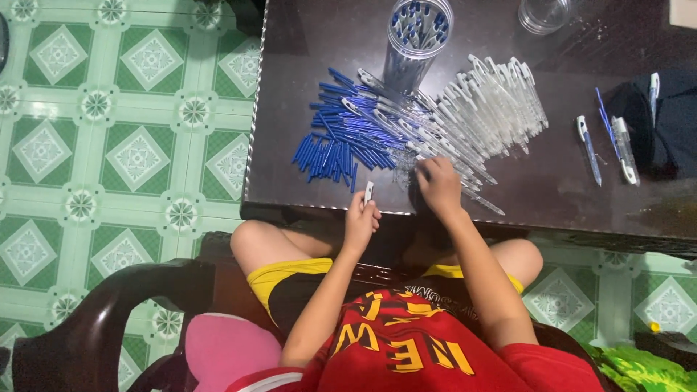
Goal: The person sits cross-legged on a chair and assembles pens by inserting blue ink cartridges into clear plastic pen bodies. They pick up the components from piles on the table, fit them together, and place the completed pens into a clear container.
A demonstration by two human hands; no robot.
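Observation:
My left hand (361, 220) holds a small white pen cap (369, 192) upright at the near edge of the dark table (552, 196). My right hand (438, 186) reaches into a spread of clear pen barrels (465, 123), its fingers closed on pieces there; what exactly it grips is hidden. To the left of the barrels lies a pile of blue pen refills (337, 141). A tall clear cup (416, 40) with several blue-tipped pens stands behind the piles.
Two assembled pens (589, 149) (623, 149) lie at the right beside a dark cloth (664, 123). A clear glass (543, 14) stands at the far edge. Green tiled floor (109, 145) lies to the left. A dark wooden chair arm (109, 312) curves below.

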